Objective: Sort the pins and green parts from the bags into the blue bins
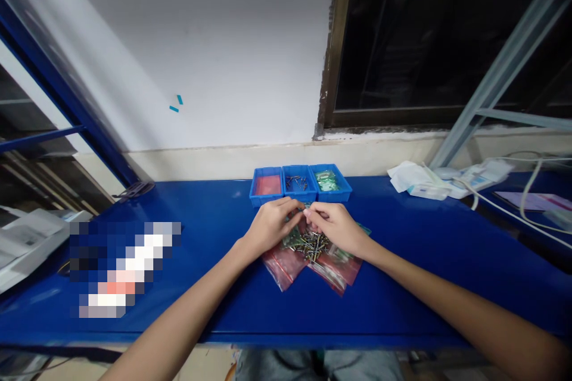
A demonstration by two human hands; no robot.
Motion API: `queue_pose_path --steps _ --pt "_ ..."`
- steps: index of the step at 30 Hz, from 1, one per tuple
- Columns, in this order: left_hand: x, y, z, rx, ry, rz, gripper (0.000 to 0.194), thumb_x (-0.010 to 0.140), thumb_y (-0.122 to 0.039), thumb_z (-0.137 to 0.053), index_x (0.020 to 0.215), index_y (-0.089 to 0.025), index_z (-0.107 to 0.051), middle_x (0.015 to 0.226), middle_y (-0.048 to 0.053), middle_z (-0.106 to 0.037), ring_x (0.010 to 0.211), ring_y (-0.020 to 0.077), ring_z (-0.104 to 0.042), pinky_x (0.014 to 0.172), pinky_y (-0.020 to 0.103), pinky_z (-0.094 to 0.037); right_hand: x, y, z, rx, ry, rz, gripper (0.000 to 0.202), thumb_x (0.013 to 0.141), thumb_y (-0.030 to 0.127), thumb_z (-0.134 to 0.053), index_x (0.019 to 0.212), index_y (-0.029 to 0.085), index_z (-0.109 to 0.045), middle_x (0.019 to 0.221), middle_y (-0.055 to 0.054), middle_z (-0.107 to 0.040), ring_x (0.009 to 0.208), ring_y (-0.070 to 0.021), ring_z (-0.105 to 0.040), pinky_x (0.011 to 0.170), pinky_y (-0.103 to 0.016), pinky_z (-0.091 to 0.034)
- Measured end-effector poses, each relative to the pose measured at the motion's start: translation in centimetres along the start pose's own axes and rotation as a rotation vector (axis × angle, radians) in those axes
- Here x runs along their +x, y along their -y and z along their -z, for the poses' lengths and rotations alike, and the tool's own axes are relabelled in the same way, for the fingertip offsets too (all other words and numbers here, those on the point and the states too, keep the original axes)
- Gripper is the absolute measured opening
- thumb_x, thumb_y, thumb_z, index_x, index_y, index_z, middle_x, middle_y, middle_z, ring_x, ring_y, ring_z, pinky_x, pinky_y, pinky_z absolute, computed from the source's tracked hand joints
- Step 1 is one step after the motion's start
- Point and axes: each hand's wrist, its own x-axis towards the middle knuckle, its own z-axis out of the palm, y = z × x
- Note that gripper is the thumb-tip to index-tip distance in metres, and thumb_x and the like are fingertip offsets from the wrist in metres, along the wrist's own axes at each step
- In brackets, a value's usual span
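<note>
My left hand (273, 225) and my right hand (336, 226) meet above the middle of the blue table, fingertips pinched close together. Whatever they hold is too small and too covered by the fingers to name. Just below them lies a loose pile of metal screws (315, 246). Under and around the pile are red-tinted plastic bags (283, 269), with greenish bags partly hidden beneath my hands. Beyond my fingers stand three blue bins in a row: the left bin (267, 198) holds red bags, the middle bin (300, 197) screws, the right bin (335, 196) green bags.
White plastic packaging (422, 181) and white cables (496, 207) lie at the right back of the blue table (214, 286). A blurred-out object (129, 268) is on the left. Metal frame posts (487, 77) rise on both sides, with a wall behind.
</note>
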Motion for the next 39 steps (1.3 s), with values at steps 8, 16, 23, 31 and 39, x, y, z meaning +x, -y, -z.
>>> queue_pose_path --steps 8,16,23,31,39 --pt "0.7 -0.8 0.5 -0.212 -0.150 0.140 0.012 0.091 -0.024 -0.063 0.092 -0.018 -0.074 0.091 0.006 -0.071 0.082 0.0164 -0.064 0.072 0.030 -0.049 0.4 -1.1 -0.3 0.213 -0.066 -0.042 0.013 0.091 0.032 -0.057 0.093 0.019 -0.062 0.076 -0.001 -0.065 0.065 -0.0149 -0.063 0.063 -0.029 -0.049" --pt "0.5 -1.1 -0.5 -0.494 -0.139 0.230 0.022 0.091 -0.028 -0.065 0.110 -0.017 -0.065 0.082 0.003 -0.070 0.072 0.0137 -0.065 0.065 0.025 -0.048 0.3 -1.0 -0.5 0.399 0.030 -0.096 0.016 0.088 0.032 -0.061 0.093 0.017 -0.064 0.078 -0.004 -0.067 0.070 -0.0159 -0.064 0.066 -0.030 -0.049" --pt "0.7 -1.1 -0.3 -0.364 -0.170 0.227 0.012 0.089 -0.027 -0.067 0.093 -0.016 -0.065 0.078 0.001 -0.070 0.069 0.0122 -0.063 0.060 0.023 -0.045 0.4 -1.3 -0.5 0.364 0.074 -0.100 0.016 0.088 0.032 -0.060 0.082 0.017 -0.061 0.068 0.000 -0.062 0.060 -0.0129 -0.058 0.061 -0.028 -0.046" --pt "0.7 -0.6 0.4 -0.216 -0.046 0.060 0.009 0.091 -0.026 -0.067 0.088 -0.018 -0.066 0.083 0.001 -0.069 0.076 0.0133 -0.063 0.071 0.026 -0.045 0.1 -0.9 -0.1 0.116 -0.049 -0.008 0.013 0.089 0.025 -0.056 0.080 0.019 -0.062 0.067 0.001 -0.062 0.062 -0.0147 -0.060 0.062 -0.029 -0.048" --pt "0.9 -0.7 0.6 -0.208 -0.087 0.175 0.013 0.093 -0.026 -0.061 0.088 -0.017 -0.069 0.084 0.003 -0.070 0.075 0.0147 -0.063 0.068 0.028 -0.046 0.4 -1.6 -0.4 0.076 -0.099 -0.009 0.013 0.091 0.030 -0.056 0.094 0.021 -0.065 0.083 -0.003 -0.070 0.075 -0.0168 -0.067 0.070 -0.031 -0.052"
